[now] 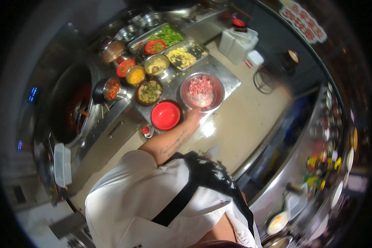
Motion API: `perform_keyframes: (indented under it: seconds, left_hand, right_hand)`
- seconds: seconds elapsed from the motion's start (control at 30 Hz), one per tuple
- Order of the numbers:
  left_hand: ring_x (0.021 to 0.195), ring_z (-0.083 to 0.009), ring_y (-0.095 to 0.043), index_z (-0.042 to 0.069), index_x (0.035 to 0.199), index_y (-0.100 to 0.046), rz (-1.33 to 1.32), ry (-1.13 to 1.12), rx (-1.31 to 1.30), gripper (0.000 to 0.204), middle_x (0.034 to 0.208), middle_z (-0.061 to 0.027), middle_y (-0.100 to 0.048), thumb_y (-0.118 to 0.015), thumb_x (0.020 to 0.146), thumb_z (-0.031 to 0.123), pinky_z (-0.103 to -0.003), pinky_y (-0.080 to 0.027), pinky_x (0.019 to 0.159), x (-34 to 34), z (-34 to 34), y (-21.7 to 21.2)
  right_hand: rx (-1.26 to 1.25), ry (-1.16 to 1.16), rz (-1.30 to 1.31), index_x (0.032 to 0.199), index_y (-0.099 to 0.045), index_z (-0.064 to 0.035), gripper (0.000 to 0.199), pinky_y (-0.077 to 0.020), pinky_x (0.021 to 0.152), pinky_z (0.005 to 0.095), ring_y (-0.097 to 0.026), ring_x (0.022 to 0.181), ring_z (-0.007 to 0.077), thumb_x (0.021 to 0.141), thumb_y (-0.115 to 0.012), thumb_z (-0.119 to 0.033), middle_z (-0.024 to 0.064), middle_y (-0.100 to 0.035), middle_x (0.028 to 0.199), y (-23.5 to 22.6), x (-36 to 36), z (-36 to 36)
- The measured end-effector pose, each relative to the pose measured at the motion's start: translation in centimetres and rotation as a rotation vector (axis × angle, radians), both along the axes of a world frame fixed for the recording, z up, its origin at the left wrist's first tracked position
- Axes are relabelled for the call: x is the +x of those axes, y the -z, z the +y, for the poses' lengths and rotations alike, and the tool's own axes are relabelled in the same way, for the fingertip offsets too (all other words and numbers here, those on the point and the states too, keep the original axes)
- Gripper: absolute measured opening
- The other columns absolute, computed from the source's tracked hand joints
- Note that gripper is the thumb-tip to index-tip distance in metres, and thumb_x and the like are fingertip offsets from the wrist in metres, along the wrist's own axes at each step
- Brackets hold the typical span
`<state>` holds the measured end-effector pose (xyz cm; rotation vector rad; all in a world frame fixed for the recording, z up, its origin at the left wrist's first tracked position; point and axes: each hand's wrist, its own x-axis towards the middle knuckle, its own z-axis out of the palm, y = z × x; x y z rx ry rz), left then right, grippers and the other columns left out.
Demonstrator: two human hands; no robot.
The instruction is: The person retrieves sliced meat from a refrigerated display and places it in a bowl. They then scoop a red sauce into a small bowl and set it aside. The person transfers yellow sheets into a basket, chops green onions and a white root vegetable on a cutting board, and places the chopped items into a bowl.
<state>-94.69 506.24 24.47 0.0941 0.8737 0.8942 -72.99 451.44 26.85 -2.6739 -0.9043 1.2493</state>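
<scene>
Fingers (pixel 195 110) on steel bowl (pixel 202 91) rim

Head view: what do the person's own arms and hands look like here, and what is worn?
One forearm is bare below a short white sleeve, with a line of dark script tattooed along it. Its hand wears no glove. A black apron with pale speckles and a black strap crosses the white top. The other hand is out of view.
</scene>
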Motion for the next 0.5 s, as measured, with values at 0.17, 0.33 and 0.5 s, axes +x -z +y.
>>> perform_keyframes:
  seconds: [0.17,0.33,0.5]
  left_hand:
    - [0.098,-0.0306,-0.068,-0.001,0.123,-0.052,0.049,-0.287,-0.125,0.027,0.122,-0.0156,-0.060,-0.061,0.102,0.013,-0.047,-0.062,0.091,3.1,0.1,0.4]
    - [0.093,-0.0341,-0.068,0.000,0.123,-0.052,0.081,-0.128,-0.160,0.032,0.116,-0.0191,-0.063,-0.059,0.104,0.026,-0.045,-0.060,0.084,4.0,-1.5,-0.7]
    - [0.087,-0.0308,-0.068,0.002,0.120,-0.053,0.166,0.086,-0.104,0.028,0.109,-0.0185,-0.065,-0.058,0.102,0.023,-0.045,-0.059,0.077,3.5,-7.2,-3.8]
  right_hand:
    - [0.234,0.628,0.510,0.111,-0.062,-0.0121,0.016,-0.0466,0.050,0.0359,-0.056,0.064,0.0236,0.098,-0.055,-0.019,0.0061,-0.060,0.085,-0.6,22.1,6.1]
    - [0.369,0.698,0.557,0.107,-0.059,-0.0085,0.015,-0.0425,0.039,0.0324,-0.055,0.051,0.0221,0.098,-0.055,-0.020,0.0070,-0.055,0.070,-0.7,37.5,11.8]
    - [0.314,-0.232,0.132,0.105,-0.061,-0.0041,0.021,-0.0501,0.052,0.0345,-0.058,0.060,0.0193,0.088,-0.064,-0.015,0.0033,-0.056,0.071,3.1,40.4,16.3]
